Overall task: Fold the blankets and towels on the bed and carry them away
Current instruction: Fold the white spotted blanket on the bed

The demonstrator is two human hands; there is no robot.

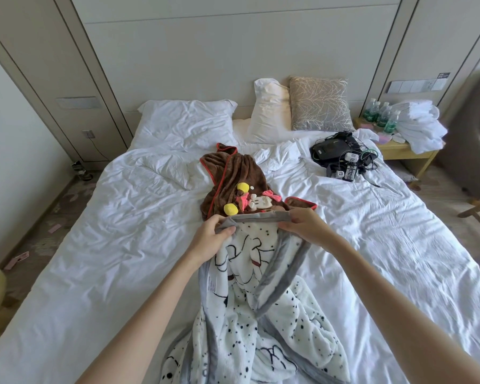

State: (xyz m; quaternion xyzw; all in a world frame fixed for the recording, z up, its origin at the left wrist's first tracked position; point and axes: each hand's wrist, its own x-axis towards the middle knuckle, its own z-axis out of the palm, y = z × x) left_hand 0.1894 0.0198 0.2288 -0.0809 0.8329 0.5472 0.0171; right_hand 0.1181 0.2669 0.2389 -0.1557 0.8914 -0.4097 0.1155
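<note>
The left hand (209,236) pinches the grey hem of the spotted white blanket (263,322), which hangs down onto the near part of the bed (94,245); the brown towel (233,176) lies just beyond, crumpled; the right hand (302,224) pinches the same hem.

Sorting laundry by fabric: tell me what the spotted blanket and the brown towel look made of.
Spotted blanket: looks like plush fleece, matte and fuzzy, with a smoother grey edging; both hands, left and right, pinch that edging. Brown towel: seems soft velour or microfibre with a slight sheen on its folds, red trim and stitched-on plush shapes. The exact fibre can't be told.
</note>
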